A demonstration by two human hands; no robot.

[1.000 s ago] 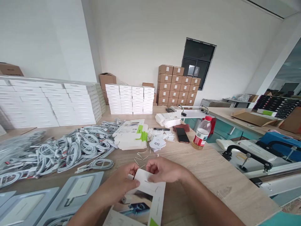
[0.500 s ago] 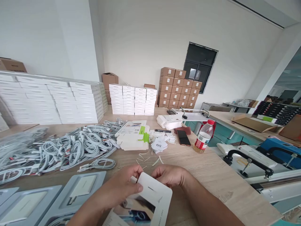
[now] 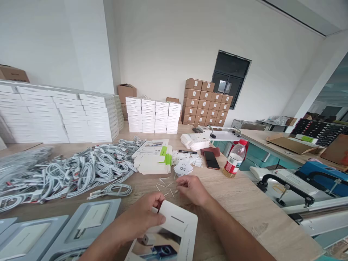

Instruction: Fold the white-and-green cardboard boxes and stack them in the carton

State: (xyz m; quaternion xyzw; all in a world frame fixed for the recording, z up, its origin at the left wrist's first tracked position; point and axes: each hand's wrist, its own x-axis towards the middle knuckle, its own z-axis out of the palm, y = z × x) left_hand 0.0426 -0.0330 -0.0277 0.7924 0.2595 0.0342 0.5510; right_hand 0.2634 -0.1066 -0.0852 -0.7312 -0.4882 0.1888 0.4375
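My left hand point(image 3: 148, 216) grips a white cardboard box point(image 3: 187, 226) by its upper left edge, thumb on the front. A phone picture is printed on the box, and a thin dark slot shows near its top. Over the table just beyond the box is my right hand point(image 3: 194, 190), its fingers curled together above small pale strips point(image 3: 169, 185). Whatever those fingers hold, if anything, I cannot make out. Behind the right hand lies a pile of white printed cards point(image 3: 183, 168).
Coiled white cables point(image 3: 92, 166) cover the left side, with grey trays point(image 3: 67, 221) in front. Flattened boxes point(image 3: 152, 159), a phone point(image 3: 211, 159) and a bottle point(image 3: 235, 159) lie or stand farther back. White boxes point(image 3: 148, 116) are stacked at the rear.
My right hand has left the box's top edge and moved forward to the strips. The left hand still holds the box, whose slot now shows more plainly.
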